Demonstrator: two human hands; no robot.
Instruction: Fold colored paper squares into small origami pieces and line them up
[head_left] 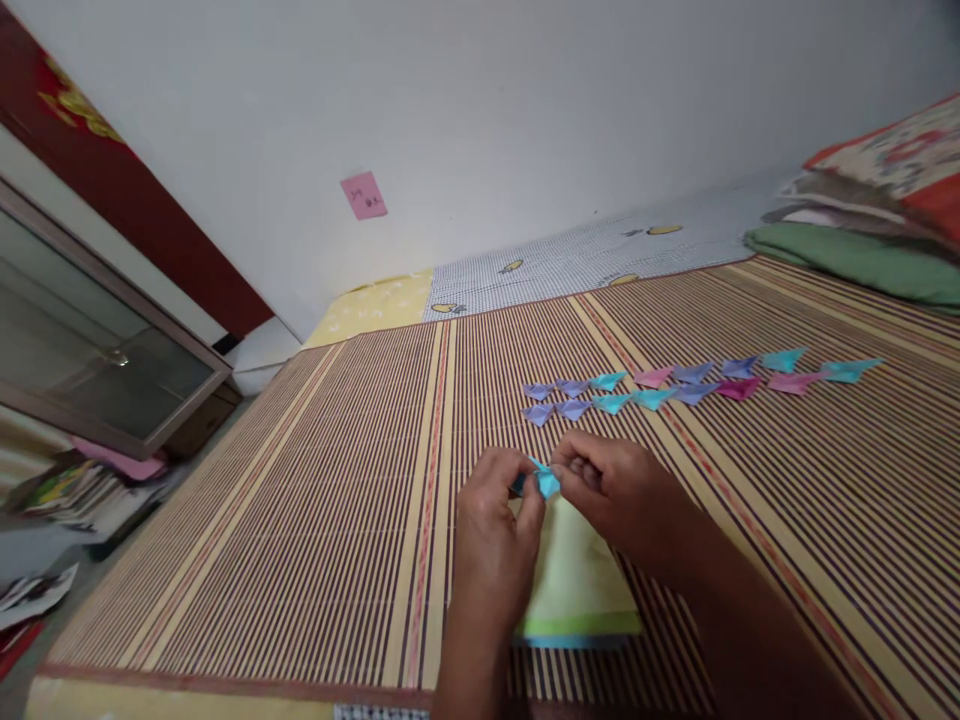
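Turquoise paper (549, 483) is finger-clamped by left hand (496, 520) and right hand (619, 490) above one striped mat (300, 520); fifteen folded papers (611, 404), white wall (525, 120) beyond.

The left hand (496, 512) and right hand (613, 488) hid parts of the blue paper (548, 484) and yellow sheets (576, 580). The pink note (364, 196) was too small to read; the pillow (911, 150) was cut off at right.

Soft, rather dim indoor light shows palest on the middle of the wall (480, 130) and falls off toward the upper corners. The right forearm (750, 610) lies in shadow; a small glint marks the cabinet door (90, 330). Wide-angle distortion stretches the edges, and slight blur softens the blue paper (549, 484).
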